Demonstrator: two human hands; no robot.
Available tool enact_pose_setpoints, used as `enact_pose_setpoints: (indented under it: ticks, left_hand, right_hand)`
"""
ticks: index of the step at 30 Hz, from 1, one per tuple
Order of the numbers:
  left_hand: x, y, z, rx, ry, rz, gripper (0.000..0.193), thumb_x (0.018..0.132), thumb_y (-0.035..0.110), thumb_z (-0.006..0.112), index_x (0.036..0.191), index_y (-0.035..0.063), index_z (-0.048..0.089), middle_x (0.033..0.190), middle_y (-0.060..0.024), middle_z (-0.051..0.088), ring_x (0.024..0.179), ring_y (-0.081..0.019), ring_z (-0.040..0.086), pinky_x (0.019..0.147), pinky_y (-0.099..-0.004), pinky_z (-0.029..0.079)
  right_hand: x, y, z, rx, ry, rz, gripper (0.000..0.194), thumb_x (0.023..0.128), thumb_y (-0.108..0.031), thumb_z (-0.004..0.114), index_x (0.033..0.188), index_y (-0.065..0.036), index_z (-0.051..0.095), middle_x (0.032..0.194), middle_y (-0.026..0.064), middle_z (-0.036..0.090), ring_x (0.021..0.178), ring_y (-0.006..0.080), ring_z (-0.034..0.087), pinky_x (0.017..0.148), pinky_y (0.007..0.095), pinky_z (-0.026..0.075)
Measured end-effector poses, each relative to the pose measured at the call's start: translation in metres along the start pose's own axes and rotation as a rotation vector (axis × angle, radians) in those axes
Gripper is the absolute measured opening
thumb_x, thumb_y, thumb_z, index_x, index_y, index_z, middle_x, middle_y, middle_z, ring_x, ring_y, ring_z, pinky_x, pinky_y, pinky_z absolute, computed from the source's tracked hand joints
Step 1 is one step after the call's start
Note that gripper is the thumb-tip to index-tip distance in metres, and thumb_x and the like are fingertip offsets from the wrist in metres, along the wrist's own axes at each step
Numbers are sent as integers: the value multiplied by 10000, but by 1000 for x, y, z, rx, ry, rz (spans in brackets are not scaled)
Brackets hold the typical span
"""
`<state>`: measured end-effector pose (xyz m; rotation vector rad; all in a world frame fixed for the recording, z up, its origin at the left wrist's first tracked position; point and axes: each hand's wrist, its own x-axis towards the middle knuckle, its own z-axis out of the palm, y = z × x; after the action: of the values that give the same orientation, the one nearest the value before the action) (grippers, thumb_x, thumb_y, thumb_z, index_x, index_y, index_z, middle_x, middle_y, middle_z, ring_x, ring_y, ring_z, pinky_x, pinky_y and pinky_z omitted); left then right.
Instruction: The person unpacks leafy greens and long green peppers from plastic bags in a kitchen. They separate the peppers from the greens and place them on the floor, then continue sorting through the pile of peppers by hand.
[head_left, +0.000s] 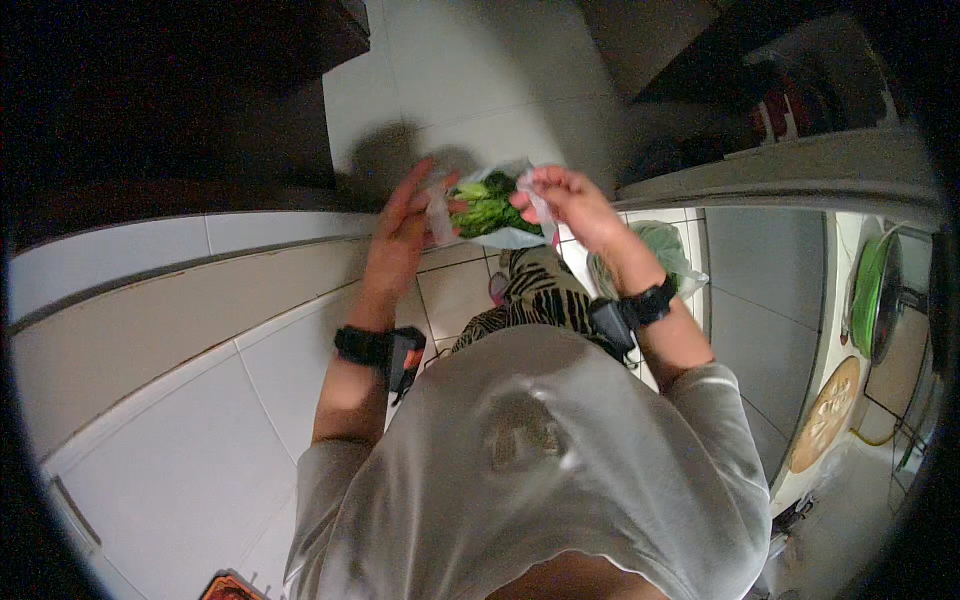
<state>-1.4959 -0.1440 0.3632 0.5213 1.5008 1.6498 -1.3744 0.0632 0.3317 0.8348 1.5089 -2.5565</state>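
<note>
A clear plastic bag with green leafy vegetables in it is held up in front of my body. My right hand pinches the bag's right edge. At its left side, my left hand has its fingers spread around the bag's edge, some of them behind the film. Both hands are blurred, and the exact grip of the left fingers is hard to make out. Pale stems face left in the bag, and darker leaves lie towards the right.
Another plastic bag with something green sits low beyond my right forearm. Far right are a round wooden board with pale pieces on it and a green round object. A dark cabinet stands at upper left. Tiled floor shows below.
</note>
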Motion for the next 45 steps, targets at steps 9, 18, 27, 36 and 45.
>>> enact_pose_setpoints:
  ticks: [9, 18, 27, 36, 45]
  left_hand:
    - [171, -19, -28, 226, 6, 244, 704, 651, -108, 629, 1273, 108, 381, 891, -42, 517, 868, -155, 524, 765, -283, 454]
    - [344, -50, -160, 430, 564, 499, 135, 793, 37, 570, 915, 80, 532, 746, -36, 560, 598, -111, 500, 555, -250, 437]
    - [465, 64, -246, -359, 238, 334, 140, 822, 23, 543, 959, 45, 526, 1027, -150, 568, 906, -213, 564, 787, -301, 465]
    - [599, 156, -306, 483, -374, 352, 581, 630, -128, 559, 1171, 64, 469, 1138, -51, 497, 938, -131, 512, 738, -221, 436]
    - [737, 157, -332, 587, -705, 330, 757, 619, 141, 759, 1281, 69, 398, 1340, -174, 351, 1081, -254, 488, 887, -326, 410]
  right_hand:
    - [146, -70, 17, -160, -431, -168, 230, 708, 54, 561, 925, -23, 553, 830, 25, 614, 643, 124, 592, 547, 219, 450]
    - [280, -113, -62, -282, -47, -248, 42, 757, -29, 623, 793, -17, 604, 744, 20, 601, 738, 104, 563, 689, 238, 438]
    - [436, -210, 12, 511, -368, -174, 143, 823, -39, 471, 929, -13, 564, 856, 122, 609, 662, 175, 557, 586, 271, 453]
    - [549, -278, 80, -19, 87, -363, 200, 741, 39, 596, 914, -43, 653, 771, 22, 640, 656, 109, 582, 597, 223, 471]
    - [580, -353, 44, -367, 270, -545, 261, 655, 16, 648, 893, -48, 560, 907, 28, 575, 882, 123, 538, 803, 277, 447]
